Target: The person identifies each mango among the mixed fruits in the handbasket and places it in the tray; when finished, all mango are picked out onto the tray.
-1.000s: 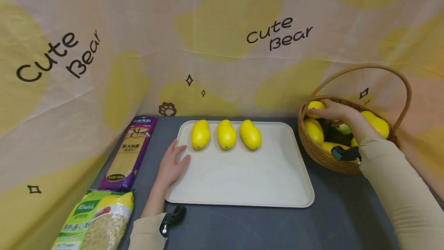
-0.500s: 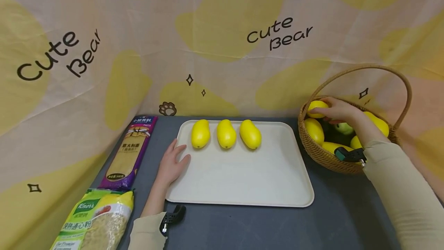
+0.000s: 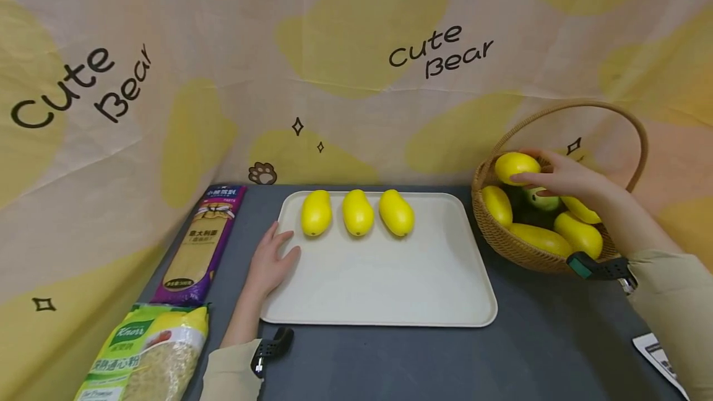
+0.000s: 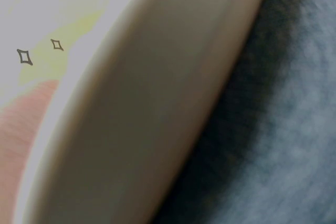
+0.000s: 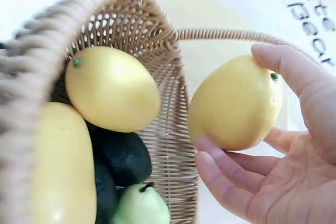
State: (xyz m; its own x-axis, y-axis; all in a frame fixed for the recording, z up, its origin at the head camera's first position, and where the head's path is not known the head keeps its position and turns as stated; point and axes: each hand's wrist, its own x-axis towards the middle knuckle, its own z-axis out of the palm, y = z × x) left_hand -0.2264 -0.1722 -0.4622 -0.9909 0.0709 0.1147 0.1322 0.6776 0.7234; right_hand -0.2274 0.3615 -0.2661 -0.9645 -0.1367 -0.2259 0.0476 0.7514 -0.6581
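Note:
In the head view, my right hand (image 3: 568, 172) holds a yellow mango (image 3: 517, 168) over the left side of the wicker basket (image 3: 501, 243). Thumb and fingers grip that mango (image 5: 236, 103) from opposite sides in the right wrist view. More mangoes (image 3: 540, 239) lie in the basket, with a green pear (image 5: 142, 205) and dark avocado-like fruit (image 5: 126, 156). My left hand (image 3: 270, 265) rests on the left rim of a white tray (image 3: 384, 283), fingers spread. Three mangoes (image 3: 358, 212) stand in a row along the tray's far side.
Left of the tray lie a purple pasta packet (image 3: 200, 246) and a green-yellow Knorr bag (image 3: 150, 351). A printed white card (image 3: 657, 357) shows beside the right sleeve. The basket's tall handle (image 3: 579, 104) arches above it, before a patterned cloth backdrop (image 3: 345, 67).
The right hand has lifted the mango from the basket's back left, slightly up and toward the person. The left hand stays on the tray rim. The head view has shifted slightly.

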